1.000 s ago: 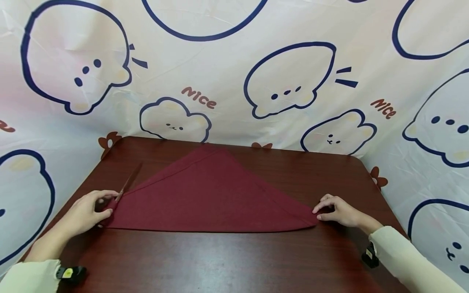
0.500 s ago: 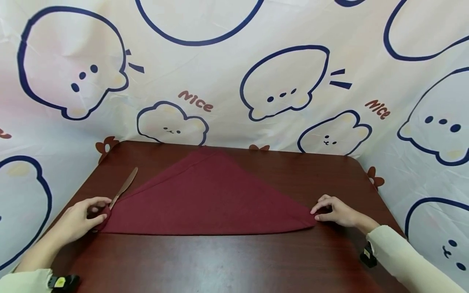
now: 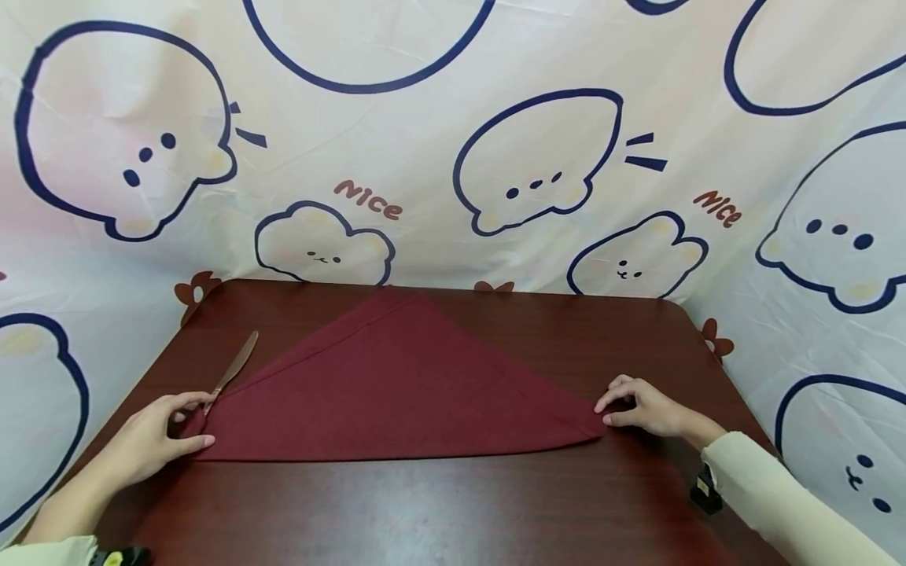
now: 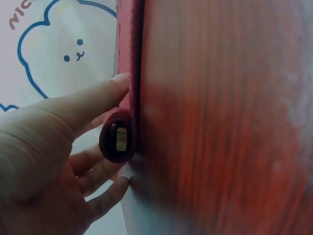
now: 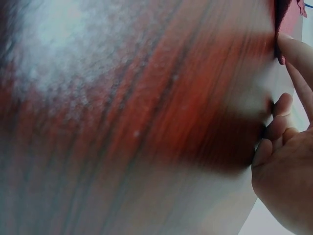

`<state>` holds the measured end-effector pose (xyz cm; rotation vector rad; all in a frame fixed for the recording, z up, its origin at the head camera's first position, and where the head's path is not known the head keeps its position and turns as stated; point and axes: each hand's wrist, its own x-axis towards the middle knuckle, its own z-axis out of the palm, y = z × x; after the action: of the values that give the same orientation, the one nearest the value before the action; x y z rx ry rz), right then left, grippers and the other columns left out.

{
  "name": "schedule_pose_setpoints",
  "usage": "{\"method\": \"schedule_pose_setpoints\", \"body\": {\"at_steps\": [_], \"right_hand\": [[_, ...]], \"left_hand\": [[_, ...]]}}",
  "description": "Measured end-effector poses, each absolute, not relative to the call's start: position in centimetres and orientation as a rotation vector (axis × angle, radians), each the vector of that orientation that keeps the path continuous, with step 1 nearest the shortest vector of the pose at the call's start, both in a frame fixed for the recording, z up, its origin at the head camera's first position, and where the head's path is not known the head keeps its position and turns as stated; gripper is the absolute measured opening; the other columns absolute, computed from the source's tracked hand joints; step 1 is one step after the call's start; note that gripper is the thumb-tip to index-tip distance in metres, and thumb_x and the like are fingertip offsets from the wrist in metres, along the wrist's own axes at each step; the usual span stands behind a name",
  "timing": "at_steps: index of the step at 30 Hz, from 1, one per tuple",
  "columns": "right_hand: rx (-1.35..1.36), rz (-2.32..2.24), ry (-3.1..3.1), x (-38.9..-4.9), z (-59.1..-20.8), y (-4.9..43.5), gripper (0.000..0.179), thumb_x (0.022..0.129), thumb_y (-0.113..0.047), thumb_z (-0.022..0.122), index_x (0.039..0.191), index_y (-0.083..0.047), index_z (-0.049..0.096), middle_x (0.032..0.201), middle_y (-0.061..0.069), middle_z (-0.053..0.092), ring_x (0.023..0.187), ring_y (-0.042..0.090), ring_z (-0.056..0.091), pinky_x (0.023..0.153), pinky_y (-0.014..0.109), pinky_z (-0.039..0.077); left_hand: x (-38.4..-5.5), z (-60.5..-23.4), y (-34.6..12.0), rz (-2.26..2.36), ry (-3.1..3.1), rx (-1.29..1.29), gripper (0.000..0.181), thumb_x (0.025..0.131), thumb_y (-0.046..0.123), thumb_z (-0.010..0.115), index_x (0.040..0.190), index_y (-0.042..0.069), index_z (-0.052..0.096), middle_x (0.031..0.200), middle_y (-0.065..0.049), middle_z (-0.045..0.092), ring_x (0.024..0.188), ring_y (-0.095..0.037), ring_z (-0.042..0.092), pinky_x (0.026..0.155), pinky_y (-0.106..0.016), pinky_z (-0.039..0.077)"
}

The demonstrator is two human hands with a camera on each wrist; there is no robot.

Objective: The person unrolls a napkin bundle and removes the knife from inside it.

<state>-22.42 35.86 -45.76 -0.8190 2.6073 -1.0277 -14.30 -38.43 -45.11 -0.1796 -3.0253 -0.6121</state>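
A dark red cloth napkin (image 3: 396, 385), folded into a triangle, lies on the table with its long edge nearest me. My left hand (image 3: 145, 440) holds the rolled left corner between thumb and fingers. A gold-coloured table knife (image 3: 239, 363) sticks out of that roll, blade pointing away. In the left wrist view the handle end (image 4: 121, 139) shows inside the cloth roll (image 4: 103, 139), with the thumb (image 4: 93, 105) lying along the cloth above it. At the opposite corner my right hand (image 3: 647, 407) pinches the napkin tip (image 5: 282, 44) between thumb and index finger.
The dark wood table (image 3: 425, 511) has rounded far corners. A pale curtain (image 3: 439, 126) with blue cartoon outlines surrounds it at the back and both sides. Light glares off the table's near middle.
My left hand has shifted slightly left and nearer me, thumb spread further from the index finger, with the knife and napkin corner moving along. The right hand stays at its corner.
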Motion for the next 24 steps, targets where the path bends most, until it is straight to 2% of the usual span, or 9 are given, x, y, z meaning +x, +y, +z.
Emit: {"method": "schedule_pose_setpoints", "body": {"at_steps": [9,13,15,17,21,22,24], "right_hand": [[-0.844,-1.064,2.608,-22.4,-45.9,35.7,0.010,0.088,-0.014,0.078,0.098,-0.014,0.079,0.099,0.001,0.059,0.091,0.009,0.049,0.077,0.024,0.040],[-0.848,-1.071,2.594,-22.4,-46.0,35.7,0.009,0.089,-0.015,0.078,0.098,-0.014,0.079,0.099,0.000,0.059,0.091,0.007,0.049,0.077,0.023,0.040],[-0.872,-1.068,2.587,-22.5,-46.0,35.7,0.009,0.089,-0.014,0.077,0.098,-0.014,0.079,0.098,0.001,0.059,0.092,0.006,0.049,0.077,0.023,0.040],[-0.880,-1.070,2.581,-22.5,-45.9,35.7,0.010,0.089,-0.014,0.077,0.098,-0.014,0.079,0.098,0.001,0.059,0.092,0.006,0.049,0.078,0.023,0.040],[-0.872,-1.054,2.584,-22.5,-45.7,35.8,0.010,0.089,-0.015,0.077,0.099,-0.014,0.079,0.099,0.003,0.058,0.092,0.005,0.048,0.079,0.024,0.040],[-0.847,-1.052,2.585,-22.5,-45.7,35.7,0.010,0.089,-0.016,0.077,0.098,-0.015,0.079,0.100,0.002,0.059,0.093,0.004,0.048,0.079,0.024,0.040],[-0.837,-1.040,2.595,-22.4,-45.7,35.7,0.009,0.089,-0.016,0.077,0.098,-0.015,0.079,0.100,0.003,0.059,0.093,0.003,0.048,0.079,0.024,0.040]], "left_hand": [[-14.5,-44.9,-38.8,-0.620,-3.020,-0.190,0.057,0.077,0.017,0.087,0.124,-0.004,0.062,0.109,-0.028,0.067,0.096,-0.041,0.061,0.079,-0.058,0.050],[-14.3,-45.2,-39.1,-0.613,-3.008,-0.184,0.053,0.076,0.011,0.086,0.122,-0.002,0.062,0.106,-0.026,0.068,0.094,-0.038,0.062,0.076,-0.052,0.051],[-14.2,-45.3,-39.4,-0.611,-2.994,-0.181,0.052,0.075,0.010,0.086,0.121,-0.002,0.063,0.104,-0.024,0.068,0.091,-0.031,0.062,0.073,-0.045,0.051],[-14.2,-45.3,-39.6,-0.606,-2.987,-0.165,0.051,0.075,0.010,0.085,0.120,-0.001,0.064,0.102,-0.021,0.069,0.087,-0.016,0.060,0.070,-0.036,0.049],[-14.3,-45.2,-40.1,-0.635,-3.007,-0.128,0.048,0.078,0.010,0.083,0.121,-0.002,0.064,0.100,-0.018,0.070,0.082,0.008,0.048,0.066,-0.027,0.046],[-14.4,-45.1,-40.1,-0.634,-3.009,-0.114,0.047,0.079,0.010,0.083,0.121,-0.002,0.065,0.100,-0.017,0.070,0.080,0.012,0.045,0.065,-0.025,0.046],[-14.5,-44.9,-40.3,-0.655,-3.017,-0.106,0.046,0.080,0.009,0.081,0.120,-0.004,0.064,0.100,-0.018,0.071,0.079,0.010,0.048,0.064,-0.025,0.046]]}}
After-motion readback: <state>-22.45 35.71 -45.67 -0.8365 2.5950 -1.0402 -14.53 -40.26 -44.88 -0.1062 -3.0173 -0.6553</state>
